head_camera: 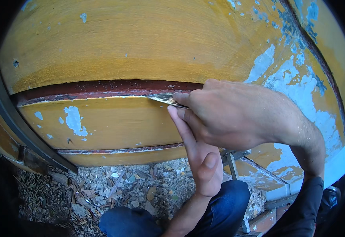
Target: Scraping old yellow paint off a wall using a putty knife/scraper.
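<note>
My right hand [234, 115] is shut on a thin metal scraper blade [165, 98], pinched between thumb and fingers; any handle is hidden in the fist. The blade's tip meets the lower edge of a dark red groove [110, 89] in a yellow painted wall [125, 38]. Just below the right hand, my left hand [203, 169] points upward with its thumb apart from the fingers. One left fingertip is close under the blade; whether it touches is unclear, and the other left fingers are partly hidden behind the right hand. Pale bare material shows along the groove's lower lip.
Flaked paint patches [296, 89] spread over the wall at right. A dark curved pipe or strip [27, 118] runs down at left. A second red groove [122, 149] lies lower. Paint chips and dry leaves [143, 183] cover the ground by my knees [231, 198]. Wooden pieces [233, 166] stand behind my left hand.
</note>
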